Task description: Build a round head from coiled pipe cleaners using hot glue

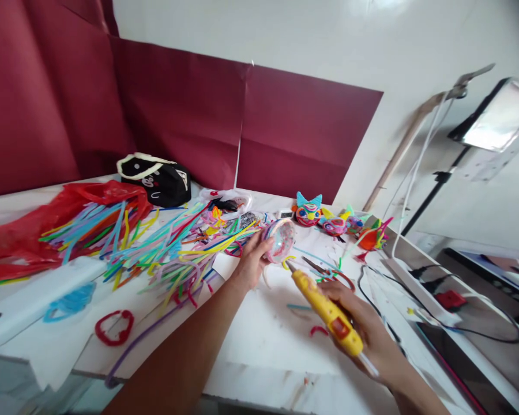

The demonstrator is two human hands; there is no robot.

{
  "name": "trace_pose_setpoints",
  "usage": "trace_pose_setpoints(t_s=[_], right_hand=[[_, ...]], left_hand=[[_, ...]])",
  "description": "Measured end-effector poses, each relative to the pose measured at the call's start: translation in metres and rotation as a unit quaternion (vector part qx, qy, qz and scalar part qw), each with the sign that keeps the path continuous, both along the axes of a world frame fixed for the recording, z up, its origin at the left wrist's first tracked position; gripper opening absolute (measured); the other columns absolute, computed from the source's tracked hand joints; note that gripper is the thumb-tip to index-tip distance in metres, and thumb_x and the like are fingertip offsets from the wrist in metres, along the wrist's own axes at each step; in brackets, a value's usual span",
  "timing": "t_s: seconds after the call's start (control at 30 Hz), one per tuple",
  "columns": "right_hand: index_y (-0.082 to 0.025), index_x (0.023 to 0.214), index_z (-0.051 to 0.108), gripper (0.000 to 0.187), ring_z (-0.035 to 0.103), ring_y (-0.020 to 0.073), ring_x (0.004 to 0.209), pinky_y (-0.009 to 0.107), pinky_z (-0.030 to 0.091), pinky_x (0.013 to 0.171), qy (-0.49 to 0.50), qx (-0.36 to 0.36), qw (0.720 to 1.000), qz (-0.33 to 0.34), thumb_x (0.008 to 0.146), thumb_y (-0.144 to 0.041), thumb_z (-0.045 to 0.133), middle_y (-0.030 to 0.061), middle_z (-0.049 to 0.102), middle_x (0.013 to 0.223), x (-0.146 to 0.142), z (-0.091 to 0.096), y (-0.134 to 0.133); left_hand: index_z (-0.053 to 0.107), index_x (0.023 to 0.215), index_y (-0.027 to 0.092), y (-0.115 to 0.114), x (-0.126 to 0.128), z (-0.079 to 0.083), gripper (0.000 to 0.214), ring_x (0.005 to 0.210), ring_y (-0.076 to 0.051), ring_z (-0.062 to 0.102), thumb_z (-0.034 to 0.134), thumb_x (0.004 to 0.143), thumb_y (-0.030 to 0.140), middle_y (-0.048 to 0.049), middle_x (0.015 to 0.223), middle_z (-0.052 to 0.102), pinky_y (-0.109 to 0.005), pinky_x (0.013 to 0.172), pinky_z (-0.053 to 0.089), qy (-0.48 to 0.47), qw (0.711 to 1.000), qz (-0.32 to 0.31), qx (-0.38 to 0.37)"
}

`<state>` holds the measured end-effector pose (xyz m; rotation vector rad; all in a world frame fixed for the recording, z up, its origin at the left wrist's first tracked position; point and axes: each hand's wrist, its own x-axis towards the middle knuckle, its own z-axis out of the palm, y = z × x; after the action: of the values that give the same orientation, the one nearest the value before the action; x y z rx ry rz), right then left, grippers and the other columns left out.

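Many pipe cleaners (158, 245) strew the white table (263, 383) below maroon sheeting (303, 129).

Room over white paper (259, 340), pipe cleaners (151, 252) leftward, scissors (326, 271) beyond glue gun (327, 308)

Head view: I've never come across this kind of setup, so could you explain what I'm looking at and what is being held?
There is no machine here, just a person's two bare hands. The single picture comes from a camera worn on the head, looking forward and down. The left hand holds a clear, round, bowl-like piece; the right hand grips a yellow glue gun. On the white work surface lie many colourful fuzzy stems, a red plastic bag, a black pouch, scissors and several bright craft figures.
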<state>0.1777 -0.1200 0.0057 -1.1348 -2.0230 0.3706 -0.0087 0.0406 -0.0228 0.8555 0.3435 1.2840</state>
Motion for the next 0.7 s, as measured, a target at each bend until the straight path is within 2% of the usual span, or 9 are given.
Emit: trace_pose_setpoints(t_s=[0.13,0.23,0.33,0.43,0.7], right_hand=[[-0.024,0.098,0.059,0.015,0.062,0.0214,0.081,0.031,0.05,0.071,0.112,-0.029,0.992,-0.058,0.084,-0.026,0.054,0.0036,0.066,0.09,-0.005,0.0,0.015],[-0.023,0.091,0.06,0.012,0.061,0.0221,0.083,0.03,0.048,0.068,0.147,-0.011,0.985,-0.09,0.081,-0.026,0.055,0.0035,0.065,0.087,-0.008,-0.008,0.025],[-0.023,0.094,0.06,0.016,0.059,0.0215,0.082,0.03,0.047,0.069,0.133,0.02,0.984,-0.113,0.079,-0.024,0.053,0.0037,0.064,0.089,-0.008,-0.016,0.029],[-0.024,0.099,0.06,0.021,0.059,0.0224,0.083,0.032,0.047,0.07,0.111,0.042,0.986,-0.12,0.08,-0.023,0.051,0.0043,0.064,0.092,-0.008,-0.022,0.028],[-0.025,0.094,0.056,0.013,0.058,0.0196,0.068,0.03,0.045,0.06,0.069,0.07,0.986,-0.134,0.083,-0.023,0.049,0.002,0.061,0.081,-0.005,-0.023,0.023]], left_hand=[[0.064,0.118,0.021,-0.002,0.002,0.001,0.048,0.103,-0.022,0.064,0.076,0.072,0.025,-0.0063,0.116,0.067,-0.024,0.076,0.053,0.05,0.998,0.041,0.019],[0.064,0.121,0.019,-0.003,0.002,0.001,0.054,0.112,-0.025,0.061,0.078,0.068,0.019,-0.0088,0.12,0.066,-0.028,0.088,0.051,0.056,0.996,0.062,0.027],[0.065,0.12,0.02,-0.003,0.001,0.0,0.057,0.122,-0.028,0.056,0.079,0.065,0.011,-0.0086,0.126,0.065,-0.032,0.099,0.047,0.053,0.995,0.066,0.056],[0.065,0.119,0.022,-0.005,0.001,-0.001,0.059,0.129,-0.031,0.049,0.078,0.063,0.007,-0.0068,0.13,0.062,-0.033,0.101,0.047,0.062,0.992,0.07,0.084],[0.058,0.129,0.023,-0.009,0.003,-0.002,0.063,0.125,-0.031,0.053,0.077,0.069,0.018,-0.009,0.136,0.057,-0.033,0.099,0.047,0.155,0.973,0.087,0.145]])
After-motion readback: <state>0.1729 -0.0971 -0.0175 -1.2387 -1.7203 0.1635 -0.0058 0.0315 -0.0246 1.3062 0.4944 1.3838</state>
